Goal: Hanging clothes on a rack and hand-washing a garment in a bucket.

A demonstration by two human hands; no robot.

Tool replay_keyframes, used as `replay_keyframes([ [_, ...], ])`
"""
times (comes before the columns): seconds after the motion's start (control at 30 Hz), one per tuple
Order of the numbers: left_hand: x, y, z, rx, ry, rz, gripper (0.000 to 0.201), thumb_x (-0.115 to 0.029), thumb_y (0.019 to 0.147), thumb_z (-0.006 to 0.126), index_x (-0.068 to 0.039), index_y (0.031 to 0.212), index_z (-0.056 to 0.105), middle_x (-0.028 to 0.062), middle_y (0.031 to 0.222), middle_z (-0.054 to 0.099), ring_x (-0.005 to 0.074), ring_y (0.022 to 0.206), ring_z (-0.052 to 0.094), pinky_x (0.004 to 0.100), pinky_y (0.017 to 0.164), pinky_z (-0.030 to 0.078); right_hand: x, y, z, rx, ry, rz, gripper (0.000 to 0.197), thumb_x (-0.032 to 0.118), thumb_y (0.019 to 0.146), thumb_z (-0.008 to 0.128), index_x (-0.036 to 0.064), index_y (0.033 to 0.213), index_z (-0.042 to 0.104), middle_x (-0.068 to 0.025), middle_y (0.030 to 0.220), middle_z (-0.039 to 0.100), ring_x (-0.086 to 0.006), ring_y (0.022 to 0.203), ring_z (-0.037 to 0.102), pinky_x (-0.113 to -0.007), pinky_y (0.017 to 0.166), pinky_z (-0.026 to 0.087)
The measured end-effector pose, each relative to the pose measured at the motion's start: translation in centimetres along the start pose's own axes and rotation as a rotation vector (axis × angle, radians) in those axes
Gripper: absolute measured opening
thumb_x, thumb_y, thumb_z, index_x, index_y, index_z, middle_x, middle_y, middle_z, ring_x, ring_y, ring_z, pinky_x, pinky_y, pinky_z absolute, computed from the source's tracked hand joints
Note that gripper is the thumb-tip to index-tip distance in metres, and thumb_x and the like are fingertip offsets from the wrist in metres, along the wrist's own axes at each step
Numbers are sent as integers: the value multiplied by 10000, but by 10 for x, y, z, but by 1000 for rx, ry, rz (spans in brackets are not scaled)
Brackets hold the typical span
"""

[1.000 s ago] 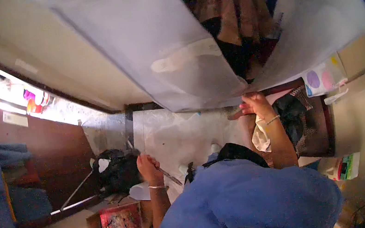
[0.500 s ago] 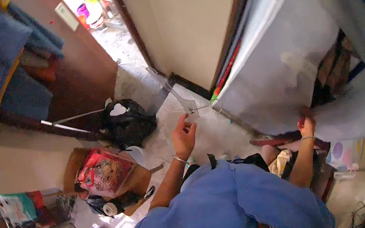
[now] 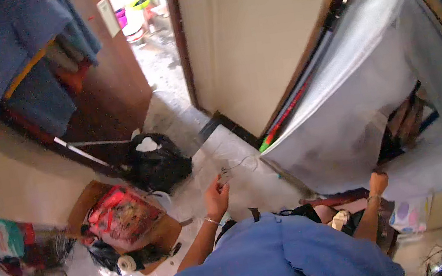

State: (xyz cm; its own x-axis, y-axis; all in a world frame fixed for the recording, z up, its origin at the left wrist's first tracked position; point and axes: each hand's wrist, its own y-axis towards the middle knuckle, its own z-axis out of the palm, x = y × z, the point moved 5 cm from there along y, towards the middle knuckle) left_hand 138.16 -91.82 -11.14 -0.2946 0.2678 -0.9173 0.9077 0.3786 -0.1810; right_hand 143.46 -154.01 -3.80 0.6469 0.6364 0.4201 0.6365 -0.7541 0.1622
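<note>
My left hand (image 3: 217, 199) is closed in a pinch, out in front of my blue clothing. From its fingertips extends a clear plastic clothes hanger (image 3: 224, 171) with a thin wire hook, faint against the pale floor. On the right, my right hand (image 3: 377, 182) is curled into a fist at the lower part of a whitish-grey fabric wardrobe cover (image 3: 338, 127). What its fingers hold is hidden. Above that hand, a gap in the cover shows dark and brown clothes (image 3: 408, 123).
A black plastic bag (image 3: 160, 166) lies by the brown door (image 3: 110, 74), where blue cloths (image 3: 22, 53) hang. Nearer on the left, a cardboard box (image 3: 162, 239) holds a red patterned bag (image 3: 125, 216). A beige panel (image 3: 257, 37) stands ahead, beside a bright doorway.
My view has tilted up, with door and panel lower in the picture. The hanger's long arm, plain before, is now barely visible. Red at my right hand no longer shows.
</note>
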Motion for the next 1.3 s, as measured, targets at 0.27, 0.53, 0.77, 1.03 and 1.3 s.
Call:
replay_keyframes([
  [0.27, -18, 12, 12, -12, 114, 183, 398, -188, 773, 636, -33, 1127, 541, 113, 697, 613, 212, 600, 589, 314, 583, 474, -26, 46, 48, 446, 1418, 390, 50, 152, 740, 606, 102, 745, 603, -51, 609, 582, -185, 509, 541, -309, 451, 465],
  [0.53, -23, 12, 28, 18, 45, 251, 352, -196, 774, 634, -23, 1069, 549, 129, 677, 599, 232, 584, 581, 327, 562, 466, -38, 33, 71, 232, 1252, 756, 90, 195, 784, 612, 134, 728, 577, -5, 609, 546, -149, 537, 500, -289, 460, 407],
  [0.77, -9, 16, 32, 167, 7, 164, 363, -92, 793, 606, 7, 1133, 531, 67, 672, 587, 117, 607, 531, 267, 557, 444, -91, 54, 122, 146, 1361, 616, 43, 135, 760, 583, 109, 780, 554, -28, 660, 526, -170, 580, 477, -315, 474, 398],
  [1.03, 3, 30, 30, 196, -46, 166, 355, -77, 790, 603, 35, 1119, 533, 77, 696, 607, 130, 592, 545, 256, 547, 438, 5, -11, 49, 29, 1221, 573, 70, 138, 742, 594, 101, 766, 540, -52, 598, 495, -175, 488, 465, -301, 396, 364],
  [1.3, 20, 38, 36, 241, -128, 51, 353, -142, 813, 591, 30, 1117, 534, 49, 656, 596, 96, 540, 520, 255, 490, 409, 39, -40, 20, -60, 1149, 610, 220, 190, 756, 628, 4, 830, 535, -117, 650, 541, -236, 461, 502, -373, 391, 423],
])
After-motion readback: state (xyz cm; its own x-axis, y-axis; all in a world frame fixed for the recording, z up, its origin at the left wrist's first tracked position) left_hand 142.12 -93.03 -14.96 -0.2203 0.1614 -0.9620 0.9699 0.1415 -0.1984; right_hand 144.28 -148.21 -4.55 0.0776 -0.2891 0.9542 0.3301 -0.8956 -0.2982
